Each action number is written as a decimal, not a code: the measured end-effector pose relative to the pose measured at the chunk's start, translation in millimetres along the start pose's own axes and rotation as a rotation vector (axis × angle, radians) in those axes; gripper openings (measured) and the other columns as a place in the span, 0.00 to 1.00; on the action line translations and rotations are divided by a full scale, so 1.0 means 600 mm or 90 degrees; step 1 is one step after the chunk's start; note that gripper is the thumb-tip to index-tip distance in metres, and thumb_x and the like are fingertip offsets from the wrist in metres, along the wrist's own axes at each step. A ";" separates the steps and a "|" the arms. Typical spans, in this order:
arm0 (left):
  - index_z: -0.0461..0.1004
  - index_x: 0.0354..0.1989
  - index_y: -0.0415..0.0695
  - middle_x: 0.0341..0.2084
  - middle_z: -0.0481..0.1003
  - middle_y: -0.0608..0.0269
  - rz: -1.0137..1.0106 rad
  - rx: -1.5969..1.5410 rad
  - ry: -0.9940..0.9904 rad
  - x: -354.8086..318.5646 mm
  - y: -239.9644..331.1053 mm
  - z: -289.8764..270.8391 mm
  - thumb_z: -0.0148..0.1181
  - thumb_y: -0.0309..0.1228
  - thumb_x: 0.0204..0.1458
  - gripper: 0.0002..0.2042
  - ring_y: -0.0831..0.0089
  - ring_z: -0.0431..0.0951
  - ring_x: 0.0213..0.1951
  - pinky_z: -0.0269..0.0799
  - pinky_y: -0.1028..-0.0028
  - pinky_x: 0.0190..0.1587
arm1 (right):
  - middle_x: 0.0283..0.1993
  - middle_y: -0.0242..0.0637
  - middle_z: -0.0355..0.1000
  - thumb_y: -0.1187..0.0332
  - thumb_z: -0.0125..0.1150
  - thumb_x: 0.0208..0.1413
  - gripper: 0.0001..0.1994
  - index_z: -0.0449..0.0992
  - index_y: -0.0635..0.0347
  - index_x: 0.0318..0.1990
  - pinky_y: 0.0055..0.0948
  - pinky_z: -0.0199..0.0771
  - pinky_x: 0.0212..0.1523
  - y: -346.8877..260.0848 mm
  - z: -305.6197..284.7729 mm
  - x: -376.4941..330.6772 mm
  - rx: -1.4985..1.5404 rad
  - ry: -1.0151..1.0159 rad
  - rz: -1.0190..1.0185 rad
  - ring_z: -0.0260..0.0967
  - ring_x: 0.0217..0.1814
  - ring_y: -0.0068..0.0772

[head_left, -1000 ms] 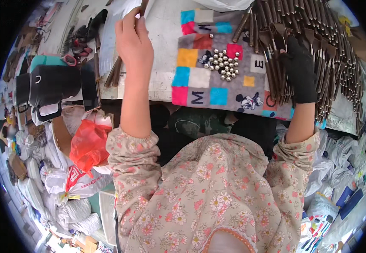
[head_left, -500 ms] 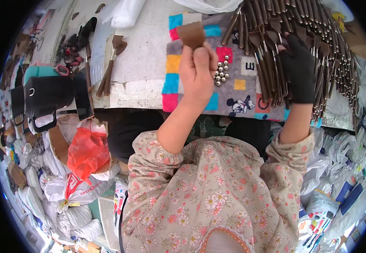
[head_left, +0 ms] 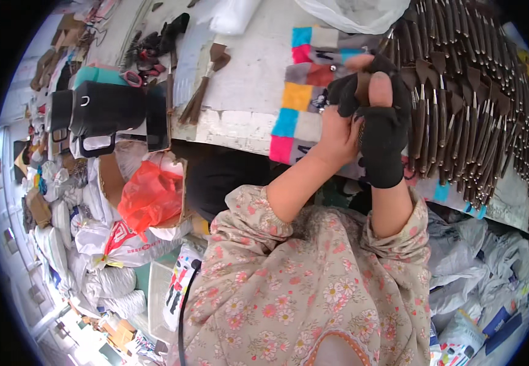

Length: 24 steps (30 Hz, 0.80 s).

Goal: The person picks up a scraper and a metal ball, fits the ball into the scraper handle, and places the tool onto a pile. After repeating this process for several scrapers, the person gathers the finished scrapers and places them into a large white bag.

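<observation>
My left hand (head_left: pixel 336 135) is bare and my right hand (head_left: pixel 383 140) wears a black fingerless glove. They are pressed together over the cloth, fingers closed. Between them a bit of a brown brush (head_left: pixel 362 88) shows near my right thumb; the rest is hidden. Beneath lies a patchwork-patterned cloth (head_left: pixel 297 96), and a small silver ball (head_left: pixel 333 68) shows just left of my fingers. To the right, a large pile of brown brushes (head_left: pixel 441 131) with flat flared heads, metal collars and silver-tipped handles covers the table.
Left on the table (head_left: pixel 240 91) lie a few loose brushes (head_left: pixel 200 91) and a black case-like object (head_left: pixel 109 110). A white plastic bag (head_left: pixel 356 15) sits at the far edge. Below the table are a red plastic bag (head_left: pixel 150 196) and many white bags (head_left: pixel 115 244).
My right hand has left the brush pile and come left to meet my left hand. The small cluster of silver balls is now mostly hidden. The view has shifted, so the table appears further right.
</observation>
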<state>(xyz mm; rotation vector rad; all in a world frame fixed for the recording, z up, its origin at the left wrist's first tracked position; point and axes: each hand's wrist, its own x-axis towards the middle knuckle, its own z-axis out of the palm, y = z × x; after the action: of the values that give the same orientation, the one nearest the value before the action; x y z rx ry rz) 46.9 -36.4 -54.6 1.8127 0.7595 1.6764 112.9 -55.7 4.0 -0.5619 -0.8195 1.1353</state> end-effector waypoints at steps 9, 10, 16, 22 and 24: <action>0.71 0.37 0.42 0.32 0.71 0.63 -0.251 0.241 -0.164 0.155 -0.017 -0.181 0.58 0.31 0.44 0.12 0.75 0.71 0.31 0.66 0.76 0.33 | 0.35 0.36 0.70 0.74 0.56 0.46 0.12 0.70 0.61 0.40 0.25 0.67 0.37 -0.031 0.021 0.003 -0.382 0.086 -0.136 0.67 0.36 0.27; 0.71 0.37 0.42 0.33 0.72 0.63 -0.254 0.251 -0.152 0.160 -0.028 -0.191 0.57 0.32 0.45 0.11 0.77 0.71 0.30 0.66 0.77 0.31 | 0.36 0.34 0.70 0.75 0.54 0.46 0.11 0.70 0.62 0.40 0.25 0.67 0.38 -0.032 0.030 0.011 -0.531 0.031 -0.150 0.67 0.36 0.28; 0.67 0.36 0.36 0.28 0.69 0.61 -0.343 -0.028 0.271 0.125 -0.052 -0.078 0.52 0.25 0.46 0.10 0.79 0.67 0.21 0.63 0.81 0.24 | 0.33 0.39 0.68 0.66 0.51 0.48 0.13 0.69 0.57 0.42 0.33 0.64 0.33 0.134 0.035 -0.024 -0.699 0.147 -0.317 0.66 0.33 0.41; 0.69 0.39 0.41 0.29 0.71 0.60 -0.158 0.239 0.102 0.177 -0.047 -0.119 0.54 0.29 0.44 0.13 0.73 0.71 0.26 0.66 0.76 0.29 | 0.35 0.37 0.68 0.65 0.49 0.53 0.13 0.67 0.63 0.42 0.25 0.66 0.35 0.067 0.029 -0.027 -0.451 0.130 -0.113 0.66 0.38 0.28; 0.70 0.41 0.44 0.31 0.71 0.60 -0.102 0.436 0.012 0.187 -0.088 -0.192 0.55 0.30 0.43 0.14 0.70 0.72 0.29 0.67 0.73 0.31 | 0.38 0.35 0.68 0.55 0.39 0.57 0.19 0.67 0.60 0.45 0.22 0.67 0.37 0.047 -0.024 -0.027 -0.458 0.214 -0.186 0.65 0.38 0.23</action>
<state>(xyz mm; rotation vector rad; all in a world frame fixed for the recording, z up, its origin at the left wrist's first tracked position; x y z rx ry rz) -63.3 83.5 -7.8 2.0875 1.5880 1.4230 105.6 -61.0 -30.4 -1.1504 -0.9684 0.4328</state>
